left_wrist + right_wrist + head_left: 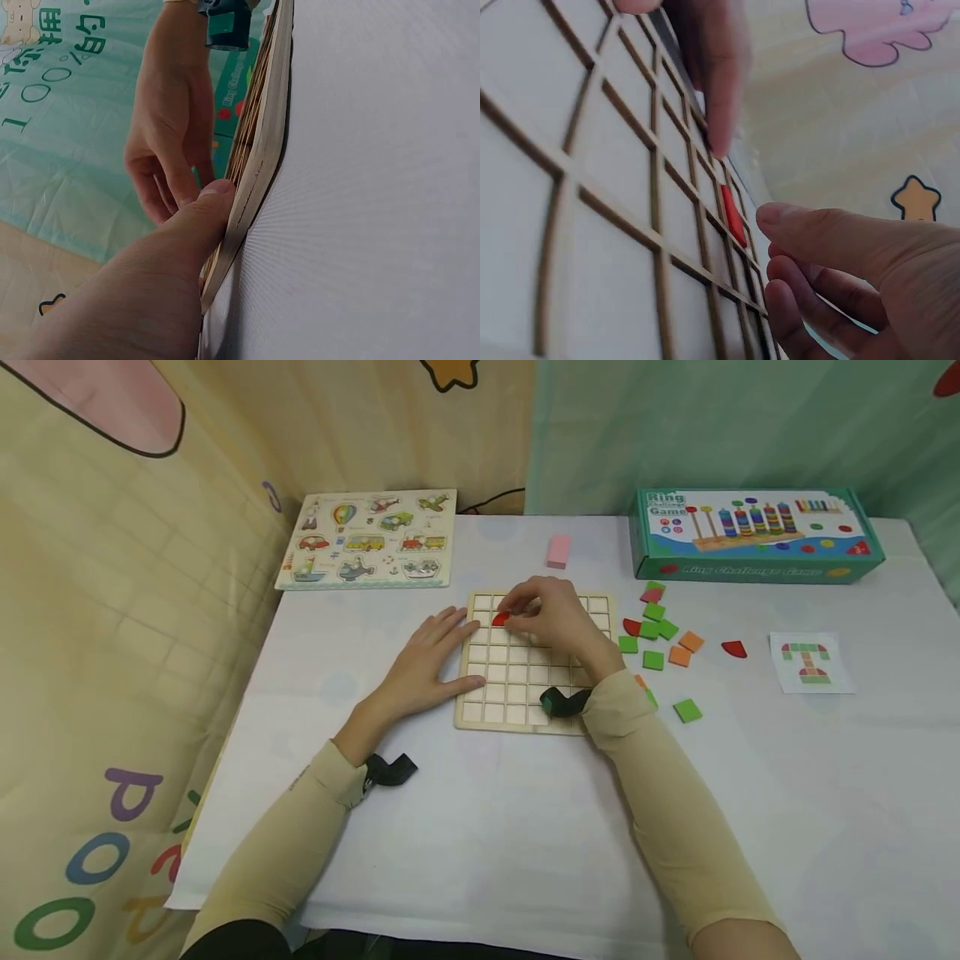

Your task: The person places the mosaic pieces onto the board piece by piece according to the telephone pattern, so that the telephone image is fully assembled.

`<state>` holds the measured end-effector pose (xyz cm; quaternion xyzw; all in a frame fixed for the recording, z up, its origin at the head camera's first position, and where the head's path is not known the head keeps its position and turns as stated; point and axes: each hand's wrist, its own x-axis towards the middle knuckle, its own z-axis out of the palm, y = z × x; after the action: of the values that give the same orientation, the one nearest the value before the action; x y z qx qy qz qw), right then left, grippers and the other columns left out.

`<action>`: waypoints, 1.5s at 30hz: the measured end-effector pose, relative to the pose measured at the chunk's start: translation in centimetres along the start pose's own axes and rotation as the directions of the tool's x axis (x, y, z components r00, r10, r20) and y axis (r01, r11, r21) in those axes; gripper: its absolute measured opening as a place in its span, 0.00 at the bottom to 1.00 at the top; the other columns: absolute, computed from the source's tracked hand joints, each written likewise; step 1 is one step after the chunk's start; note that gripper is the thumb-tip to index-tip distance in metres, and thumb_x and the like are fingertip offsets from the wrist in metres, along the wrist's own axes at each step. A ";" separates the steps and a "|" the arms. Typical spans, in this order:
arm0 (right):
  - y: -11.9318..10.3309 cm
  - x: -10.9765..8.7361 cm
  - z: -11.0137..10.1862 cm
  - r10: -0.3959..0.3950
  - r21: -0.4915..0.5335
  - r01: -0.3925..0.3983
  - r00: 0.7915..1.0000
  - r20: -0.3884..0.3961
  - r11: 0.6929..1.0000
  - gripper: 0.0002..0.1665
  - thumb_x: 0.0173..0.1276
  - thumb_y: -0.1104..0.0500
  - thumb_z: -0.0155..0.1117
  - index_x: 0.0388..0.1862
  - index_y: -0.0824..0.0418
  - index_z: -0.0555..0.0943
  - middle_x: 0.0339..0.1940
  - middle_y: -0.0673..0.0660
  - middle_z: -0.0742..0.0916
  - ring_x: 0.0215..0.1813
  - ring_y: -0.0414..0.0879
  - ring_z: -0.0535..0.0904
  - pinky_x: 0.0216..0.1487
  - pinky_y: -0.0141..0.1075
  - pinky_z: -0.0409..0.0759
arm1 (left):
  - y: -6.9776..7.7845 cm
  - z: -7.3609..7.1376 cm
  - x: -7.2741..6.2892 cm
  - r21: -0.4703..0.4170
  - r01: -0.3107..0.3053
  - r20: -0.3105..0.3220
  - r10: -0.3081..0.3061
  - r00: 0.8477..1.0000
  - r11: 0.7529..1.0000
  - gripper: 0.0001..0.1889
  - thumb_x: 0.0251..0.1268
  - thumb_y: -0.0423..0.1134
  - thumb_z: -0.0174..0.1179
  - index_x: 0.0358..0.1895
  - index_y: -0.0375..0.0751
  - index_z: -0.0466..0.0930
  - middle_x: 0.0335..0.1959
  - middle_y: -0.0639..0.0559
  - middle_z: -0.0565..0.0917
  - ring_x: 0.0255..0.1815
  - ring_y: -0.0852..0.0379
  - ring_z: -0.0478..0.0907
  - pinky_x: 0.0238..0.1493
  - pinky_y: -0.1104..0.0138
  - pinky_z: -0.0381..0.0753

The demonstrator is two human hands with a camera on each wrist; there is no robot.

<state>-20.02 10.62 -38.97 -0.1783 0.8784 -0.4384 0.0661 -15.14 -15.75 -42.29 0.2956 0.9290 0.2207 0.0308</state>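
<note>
A wooden grid board (pixel 495 696) lies on the table. My left hand (pixel 423 664) rests along its left side, fingers fairly straight; in the left wrist view the thumb (pixel 202 217) touches the board's edge. In an upper-left cell sits a red quarter-round piece (pixel 499 620), also seen in the right wrist view as a red sliver (pixel 733 216) inside the grid. Right beside it, over the upper part of the board, hovers my right hand (pixel 553 617). Its fingers are loosely bent, and the right wrist view shows no piece between thumb and fingers.
Right of the board lie several green squares (pixel 653 660), orange squares (pixel 679 656) and red pieces (pixel 734 649). Further right is a pattern card (pixel 812 663). Behind stand a picture puzzle (pixel 367 539), a pink block (pixel 558 551) and a green game box (pixel 757 535).
</note>
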 end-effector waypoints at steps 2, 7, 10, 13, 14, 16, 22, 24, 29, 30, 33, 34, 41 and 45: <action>0.0 -0.3 -1.2 0.019 0.024 -0.018 1.000 -0.017 1.000 0.11 0.70 0.62 0.74 0.50 0.60 0.90 0.49 0.58 0.89 0.52 0.51 0.84 0.61 0.47 0.85 | 0.0 -0.2 0.0 0.010 0.001 0.000 -0.001 1.000 1.000 0.46 0.69 0.63 0.66 0.84 0.48 0.61 0.87 0.47 0.55 0.89 0.48 0.43 0.89 0.54 0.39; 0.5 -1.7 -4.8 0.074 0.015 -0.073 0.995 -0.072 0.997 0.15 0.71 0.60 0.74 0.54 0.63 0.89 0.52 0.62 0.89 0.53 0.53 0.83 0.63 0.50 0.85 | 0.1 -0.4 0.1 0.007 0.004 -0.009 -0.004 1.000 1.000 0.46 0.68 0.62 0.67 0.83 0.47 0.62 0.87 0.45 0.56 0.89 0.47 0.44 0.89 0.54 0.39; 1.0 -3.0 -6.9 0.123 -0.002 -0.123 0.989 -0.083 0.992 0.18 0.72 0.57 0.73 0.58 0.63 0.87 0.54 0.63 0.89 0.54 0.54 0.83 0.62 0.48 0.85 | 0.1 -0.2 0.0 -0.005 0.006 -0.010 -0.006 1.000 1.000 0.46 0.68 0.63 0.67 0.83 0.47 0.62 0.87 0.45 0.56 0.89 0.48 0.44 0.89 0.54 0.39; 1.7 -4.5 -8.9 0.171 -0.031 -0.175 0.980 -0.100 0.984 0.21 0.74 0.53 0.72 0.61 0.62 0.86 0.56 0.63 0.88 0.56 0.54 0.83 0.57 0.41 0.84 | 0.1 -0.1 0.0 -0.008 0.007 -0.001 -0.007 1.000 1.000 0.46 0.68 0.63 0.66 0.83 0.47 0.61 0.87 0.46 0.56 0.89 0.48 0.43 0.89 0.54 0.38; 2.0 -5.1 -9.5 0.189 -0.042 -0.194 0.976 -0.110 0.980 0.22 0.74 0.52 0.72 0.62 0.61 0.86 0.56 0.62 0.88 0.56 0.54 0.83 0.55 0.37 0.83 | 0.1 0.0 0.0 -0.009 0.007 0.001 -0.007 1.000 1.000 0.46 0.68 0.63 0.66 0.83 0.47 0.62 0.87 0.46 0.56 0.89 0.48 0.43 0.89 0.54 0.38; 2.8 -6.2 -10.5 0.212 -0.059 -0.221 0.968 -0.132 0.974 0.23 0.75 0.52 0.71 0.62 0.61 0.85 0.58 0.63 0.88 0.57 0.54 0.83 0.51 0.32 0.81 | 0.0 0.0 0.0 -0.008 0.006 0.003 -0.006 1.000 1.000 0.46 0.68 0.63 0.67 0.83 0.47 0.62 0.87 0.46 0.56 0.89 0.48 0.43 0.89 0.53 0.39; 5.6 -7.8 -11.9 0.268 -0.084 -0.288 0.943 -0.196 0.954 0.23 0.74 0.52 0.72 0.62 0.62 0.85 0.54 0.65 0.88 0.56 0.54 0.82 0.46 0.29 0.77 | -0.2 0.1 0.0 -0.007 -0.001 0.000 0.001 1.000 1.000 0.46 0.68 0.62 0.67 0.83 0.47 0.61 0.87 0.46 0.55 0.89 0.48 0.43 0.89 0.53 0.39; 6.2 -7.9 -12.1 0.287 -0.085 -0.309 0.936 -0.206 0.947 0.23 0.74 0.51 0.72 0.62 0.62 0.85 0.54 0.65 0.88 0.56 0.55 0.82 0.48 0.32 0.78 | -0.2 0.2 -0.1 -0.010 -0.002 -0.001 0.002 1.000 1.000 0.46 0.68 0.62 0.67 0.83 0.47 0.61 0.87 0.45 0.55 0.89 0.48 0.43 0.89 0.53 0.38; 6.9 -8.3 -12.3 0.353 -0.090 -0.378 0.911 -0.213 0.921 0.22 0.74 0.53 0.72 0.61 0.63 0.85 0.55 0.66 0.88 0.56 0.55 0.81 0.54 0.39 0.77 | 0.0 0.2 -0.2 -0.022 -0.007 0.001 0.007 1.000 1.000 0.46 0.69 0.61 0.66 0.84 0.46 0.61 0.87 0.45 0.55 0.89 0.48 0.42 0.89 0.53 0.38; 7.0 -8.4 -12.4 0.362 -0.097 -0.388 0.907 -0.216 0.916 0.22 0.74 0.54 0.72 0.61 0.64 0.86 0.54 0.66 0.88 0.55 0.55 0.81 0.53 0.39 0.77 | 0.0 0.2 -0.1 -0.022 -0.010 -0.001 0.010 1.000 1.000 0.46 0.69 0.61 0.66 0.84 0.46 0.61 0.87 0.45 0.55 0.89 0.47 0.43 0.89 0.53 0.38; 7.4 -8.3 -12.2 0.357 -0.106 -0.386 0.908 -0.221 0.916 0.21 0.73 0.55 0.73 0.59 0.64 0.87 0.52 0.66 0.88 0.52 0.55 0.81 0.48 0.33 0.77 | -0.1 0.2 -0.2 -0.016 -0.009 -0.007 0.009 1.000 1.000 0.45 0.69 0.61 0.67 0.84 0.46 0.60 0.87 0.45 0.55 0.89 0.47 0.43 0.89 0.53 0.39; 7.5 -8.3 -12.1 0.353 -0.106 -0.383 0.909 -0.223 0.918 0.20 0.72 0.55 0.74 0.59 0.63 0.87 0.52 0.65 0.88 0.51 0.54 0.81 0.46 0.31 0.77 | -0.1 0.1 -0.2 -0.016 -0.008 -0.009 0.008 1.000 1.000 0.45 0.69 0.61 0.67 0.84 0.46 0.60 0.87 0.45 0.55 0.89 0.47 0.43 0.89 0.53 0.38; 7.8 -7.9 -12.0 0.380 -0.094 -0.402 0.904 -0.195 0.911 0.20 0.73 0.55 0.73 0.60 0.62 0.87 0.54 0.64 0.85 0.52 0.53 0.77 0.47 0.31 0.76 | -0.2 0.2 -0.1 -0.010 -0.004 -0.005 0.004 1.000 1.000 0.46 0.69 0.61 0.66 0.84 0.48 0.60 0.87 0.46 0.54 0.90 0.48 0.42 0.89 0.54 0.37; 7.9 -7.8 -11.9 0.391 -0.085 -0.410 0.904 -0.175 0.908 0.21 0.73 0.56 0.73 0.61 0.63 0.86 0.55 0.65 0.84 0.53 0.55 0.76 0.50 0.36 0.76 | -0.2 0.3 0.0 -0.011 0.000 0.002 0.000 1.000 1.000 0.46 0.69 0.62 0.66 0.84 0.49 0.60 0.87 0.47 0.54 0.90 0.50 0.42 0.89 0.55 0.37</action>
<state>-18.01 26.80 -38.36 0.0369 0.9233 -0.3747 0.0762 -15.17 -15.80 -42.61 0.2956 0.9277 0.2255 0.0333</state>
